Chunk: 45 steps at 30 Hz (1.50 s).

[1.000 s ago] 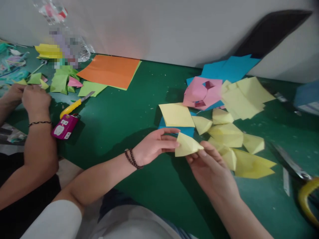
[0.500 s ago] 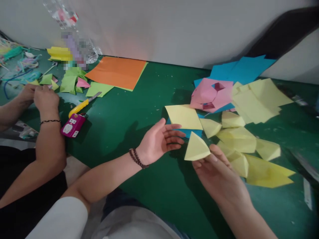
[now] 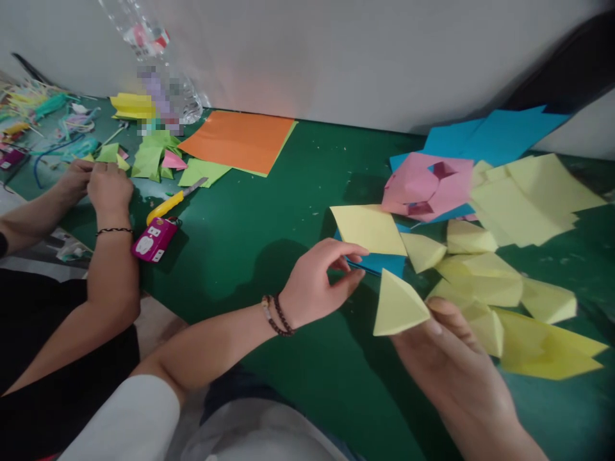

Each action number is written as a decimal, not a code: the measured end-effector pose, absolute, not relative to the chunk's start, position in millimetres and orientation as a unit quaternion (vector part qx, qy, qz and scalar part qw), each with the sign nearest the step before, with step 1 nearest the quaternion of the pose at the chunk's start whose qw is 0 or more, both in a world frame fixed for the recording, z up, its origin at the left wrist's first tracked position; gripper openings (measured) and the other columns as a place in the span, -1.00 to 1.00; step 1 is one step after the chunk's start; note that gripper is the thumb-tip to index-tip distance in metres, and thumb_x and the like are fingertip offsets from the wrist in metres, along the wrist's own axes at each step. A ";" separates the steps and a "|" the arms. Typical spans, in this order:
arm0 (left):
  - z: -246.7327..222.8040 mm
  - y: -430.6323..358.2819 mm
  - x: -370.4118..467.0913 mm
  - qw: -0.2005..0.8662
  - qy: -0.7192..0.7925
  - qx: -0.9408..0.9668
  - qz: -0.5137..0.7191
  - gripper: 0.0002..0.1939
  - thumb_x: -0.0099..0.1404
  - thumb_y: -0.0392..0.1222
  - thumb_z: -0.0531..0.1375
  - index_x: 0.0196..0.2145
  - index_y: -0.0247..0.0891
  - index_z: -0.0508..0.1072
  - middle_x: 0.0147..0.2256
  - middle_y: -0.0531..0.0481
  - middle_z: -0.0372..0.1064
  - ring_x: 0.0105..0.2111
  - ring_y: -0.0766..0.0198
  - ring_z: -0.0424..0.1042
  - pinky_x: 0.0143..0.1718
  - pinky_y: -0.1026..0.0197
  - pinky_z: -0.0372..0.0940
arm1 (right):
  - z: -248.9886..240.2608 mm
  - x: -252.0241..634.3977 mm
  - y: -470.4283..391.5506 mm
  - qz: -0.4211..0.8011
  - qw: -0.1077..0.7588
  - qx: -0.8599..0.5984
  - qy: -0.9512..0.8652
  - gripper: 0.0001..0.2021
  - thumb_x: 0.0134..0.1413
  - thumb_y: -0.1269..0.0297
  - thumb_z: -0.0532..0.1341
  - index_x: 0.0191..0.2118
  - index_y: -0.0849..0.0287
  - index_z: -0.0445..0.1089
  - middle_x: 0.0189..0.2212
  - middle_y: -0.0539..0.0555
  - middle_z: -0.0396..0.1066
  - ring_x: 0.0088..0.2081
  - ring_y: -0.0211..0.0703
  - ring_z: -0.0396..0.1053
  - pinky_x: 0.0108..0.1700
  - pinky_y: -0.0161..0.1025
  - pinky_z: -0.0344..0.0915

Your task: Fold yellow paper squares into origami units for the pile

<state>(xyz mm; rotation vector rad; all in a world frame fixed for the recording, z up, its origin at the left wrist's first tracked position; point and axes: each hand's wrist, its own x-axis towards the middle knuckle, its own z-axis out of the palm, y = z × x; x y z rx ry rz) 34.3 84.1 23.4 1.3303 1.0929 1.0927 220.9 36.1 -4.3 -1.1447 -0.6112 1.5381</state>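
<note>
Your right hand (image 3: pixel 451 358) pinches a folded yellow paper piece (image 3: pixel 396 307) by its corner, held just above the green table (image 3: pixel 269 218). Your left hand (image 3: pixel 319 282) holds nothing, fingers loosely curled, near a flat yellow square (image 3: pixel 368 227). More folded yellow pieces (image 3: pixel 485 282) lie just beyond. A co-worker's hands (image 3: pixel 103 182) work at far left.
</note>
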 end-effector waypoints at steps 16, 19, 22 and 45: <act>20.6 96.6 31.1 0.758 0.394 0.289 0.431 -0.64 0.14 0.04 0.33 -0.27 -0.31 0.45 -0.41 0.03 0.39 -0.52 0.45 0.30 -0.47 0.33 0.18 | -13.2 225.2 36.6 0.675 0.528 -0.476 -0.201 -0.75 -0.26 0.22 0.49 -0.37 -0.17 0.51 -0.49 -0.15 0.52 -0.48 -0.25 0.44 -0.32 -0.22 0.45; 23.4 94.8 31.2 0.714 0.403 0.332 0.466 -0.58 0.16 0.11 0.30 -0.19 -0.28 0.44 -0.36 0.03 0.40 -0.48 0.44 0.32 -0.45 0.33 0.21 | -10.7 223.6 38.1 0.662 0.533 -0.489 -0.197 -0.73 -0.29 0.21 0.49 -0.36 -0.16 0.51 -0.47 -0.13 0.53 -0.47 -0.22 0.45 -0.37 -0.22 0.44; 25.0 96.6 30.0 0.745 0.379 0.278 0.473 -0.46 0.17 0.28 0.21 -0.20 -0.29 0.44 -0.36 0.00 0.40 -0.48 0.40 0.33 -0.47 0.31 0.24 | -8.9 222.7 39.0 0.661 0.535 -0.484 -0.206 -0.68 -0.33 0.19 0.51 -0.33 -0.17 0.51 -0.49 -0.14 0.52 -0.49 -0.26 0.41 -0.40 -0.26 0.40; 14.8 92.4 33.1 0.853 0.361 0.248 0.284 -0.49 -0.05 -0.35 0.43 -0.11 -0.30 0.43 -0.39 -0.01 0.47 -0.34 0.27 0.47 -0.20 0.16 0.33 | 4.9 211.5 38.0 0.575 0.545 -0.531 -0.300 -0.72 -0.28 0.19 0.50 -0.33 -0.06 0.53 -0.47 -0.06 0.47 -0.51 -0.30 0.35 -0.44 -0.31 0.37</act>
